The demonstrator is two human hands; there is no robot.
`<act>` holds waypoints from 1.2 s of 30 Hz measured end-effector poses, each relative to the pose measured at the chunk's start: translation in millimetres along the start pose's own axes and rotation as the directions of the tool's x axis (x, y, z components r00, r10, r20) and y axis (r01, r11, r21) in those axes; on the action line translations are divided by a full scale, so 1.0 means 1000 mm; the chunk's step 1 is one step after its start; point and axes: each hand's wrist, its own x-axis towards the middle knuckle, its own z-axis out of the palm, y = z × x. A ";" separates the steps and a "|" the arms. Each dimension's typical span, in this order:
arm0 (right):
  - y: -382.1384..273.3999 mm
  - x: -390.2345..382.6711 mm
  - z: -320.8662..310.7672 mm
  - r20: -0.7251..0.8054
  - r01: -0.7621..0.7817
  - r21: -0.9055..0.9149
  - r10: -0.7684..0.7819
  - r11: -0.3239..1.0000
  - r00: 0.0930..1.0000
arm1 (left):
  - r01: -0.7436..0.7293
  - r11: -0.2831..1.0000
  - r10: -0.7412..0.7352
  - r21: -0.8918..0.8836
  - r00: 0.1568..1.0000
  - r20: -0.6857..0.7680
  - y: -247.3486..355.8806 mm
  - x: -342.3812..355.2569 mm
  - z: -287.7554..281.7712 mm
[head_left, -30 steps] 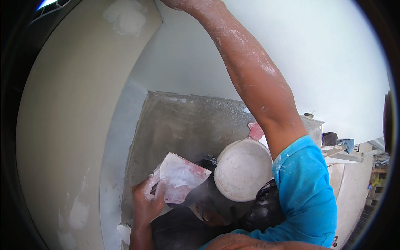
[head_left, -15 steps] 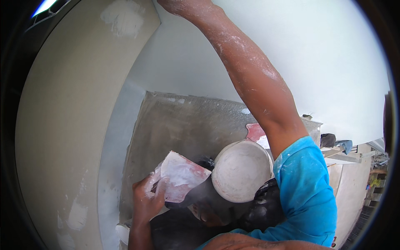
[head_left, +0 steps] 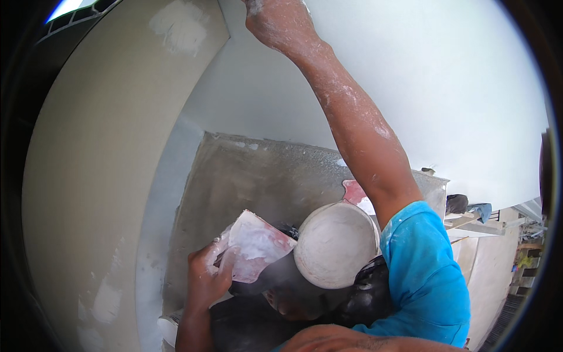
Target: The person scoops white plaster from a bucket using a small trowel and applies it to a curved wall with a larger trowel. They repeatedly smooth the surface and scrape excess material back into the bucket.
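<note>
Two bare hands, both dusted white: the left hand (head_left: 212, 270) pinches a red plate (head_left: 258, 247) smeared with white paste between thumb and fingers, low at centre-left. The right hand (head_left: 280, 26) is raised to the upper edge, its fingers cut off, so whether it grips anything I cannot tell. Just right of the plate sits a round bucket (head_left: 337, 243), pale-crusted inside, with a second red piece (head_left: 355, 192) beyond its rim. Around them spreads a grey-brown floor (head_left: 252, 170), rough and spotted white. A beige wall (head_left: 105, 164) with white patches rises left; a smooth pale wall (head_left: 446, 88) fills the right.
</note>
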 end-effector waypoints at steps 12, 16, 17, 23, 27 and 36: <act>-0.015 0.034 -0.037 0.235 -0.050 -0.118 0.077 0.992 0.969 | -0.007 1.000 0.008 -0.017 0.999 0.035 -0.005 0.005 0.006; -0.018 0.031 -0.020 0.162 -0.078 -0.017 0.079 0.997 0.984 | 0.003 1.000 -0.003 0.013 1.000 0.029 -0.007 -0.002 -0.004; -0.015 0.039 -0.033 0.132 -0.044 -0.069 0.053 0.997 0.990 | -0.017 1.000 0.017 -0.019 0.999 0.039 -0.002 0.004 0.003; -0.014 0.026 -0.016 0.093 -0.004 -0.036 0.008 0.999 0.996 | 0.039 0.999 -0.039 0.006 0.999 0.025 -0.004 0.001 0.003; -0.024 -0.003 -0.015 0.088 0.017 -0.085 -0.010 0.996 0.996 | 0.057 0.998 -0.057 -0.023 0.998 0.002 -0.007 -0.003 0.003; -0.019 -0.059 0.058 0.050 -0.097 0.072 0.093 0.993 0.994 | -0.006 1.000 0.006 -0.019 1.000 0.012 -0.015 -0.002 0.009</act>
